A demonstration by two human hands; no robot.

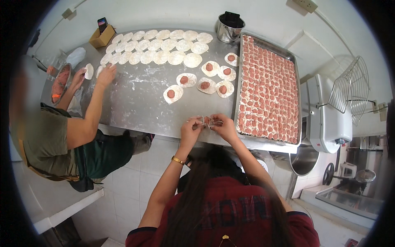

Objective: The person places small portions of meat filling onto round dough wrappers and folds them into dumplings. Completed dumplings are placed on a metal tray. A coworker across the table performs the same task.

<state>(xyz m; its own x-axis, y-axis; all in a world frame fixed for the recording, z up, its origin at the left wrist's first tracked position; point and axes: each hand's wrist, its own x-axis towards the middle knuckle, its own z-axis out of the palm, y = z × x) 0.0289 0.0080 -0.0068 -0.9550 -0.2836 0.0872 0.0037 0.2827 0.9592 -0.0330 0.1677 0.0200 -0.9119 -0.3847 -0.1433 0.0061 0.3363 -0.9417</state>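
Between my two hands, over the near edge of the metal table, is a dumpling [207,120] with pink filling showing in its raised wrapper. My left hand [192,127] pinches the wrapper's left side, and a gold band sits on that wrist. On the other side, the fingers of my right hand [224,126] pinch the wrapper too. Beyond my hands lie several flat round wrappers, each with a ball of pink filling [205,85]. To the right stands a large metal tray [238,103], packed with rows of open-topped dumplings [269,88].
Rows of plain wrappers [176,57] cover the table's far side. At the left a co-worker [45,131] handles wrappers beside a container of pink filling [61,82]. A metal pail [229,31] stands behind the tray. Right of it is a white mixer [329,115] with a wire guard.
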